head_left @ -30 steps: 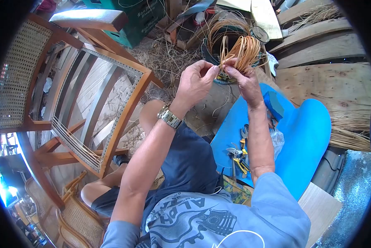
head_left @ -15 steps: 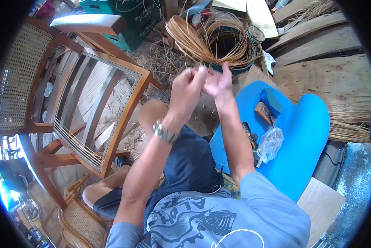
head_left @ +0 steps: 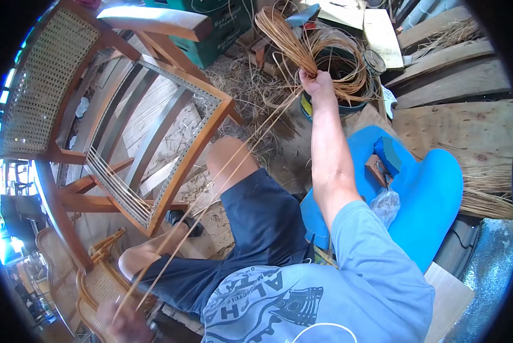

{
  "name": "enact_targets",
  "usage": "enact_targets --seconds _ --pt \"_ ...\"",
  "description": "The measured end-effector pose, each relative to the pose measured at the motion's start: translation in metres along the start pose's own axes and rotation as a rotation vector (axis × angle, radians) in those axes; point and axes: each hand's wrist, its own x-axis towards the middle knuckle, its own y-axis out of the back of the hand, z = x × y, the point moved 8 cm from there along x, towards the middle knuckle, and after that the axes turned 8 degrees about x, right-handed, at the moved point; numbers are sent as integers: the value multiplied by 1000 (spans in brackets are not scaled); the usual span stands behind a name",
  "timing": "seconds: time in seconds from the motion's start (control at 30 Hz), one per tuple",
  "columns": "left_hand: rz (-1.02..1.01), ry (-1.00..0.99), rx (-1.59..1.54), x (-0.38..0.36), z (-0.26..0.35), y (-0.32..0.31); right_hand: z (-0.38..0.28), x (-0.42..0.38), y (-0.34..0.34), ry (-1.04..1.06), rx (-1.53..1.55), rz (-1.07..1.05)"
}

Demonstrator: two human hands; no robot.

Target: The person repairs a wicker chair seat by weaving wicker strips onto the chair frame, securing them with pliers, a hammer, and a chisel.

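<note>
Right hand (head_left: 317, 82) is closed tight around the bundle of cane strands (head_left: 302, 48), pinching it right over the dark bucket (head_left: 339, 86) the coil sits in. A couple of long strands (head_left: 222, 183) run from that fist diagonally down across the lap to the left hand (head_left: 125, 323), low by the hip. That one's blurry but looks clenched on the strand ends. Wooden chair frame (head_left: 176, 143) sits just left of the knee.
</note>
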Motion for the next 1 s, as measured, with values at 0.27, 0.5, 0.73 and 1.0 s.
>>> enact_targets --seconds 0.27,0.5,0.73,1.0 --pt "-49 -10 385 60 54 271 2 16 17 -25 21 114" --pt "214 -31 949 45 103 350 13 10 28 -19 -171 93" --pt "650 273 1527 -126 155 405 30 -105 -41 313 -850 78" --pt "-363 -152 1445 -24 -45 57 321 -417 -144 -257 -1115 -1183"
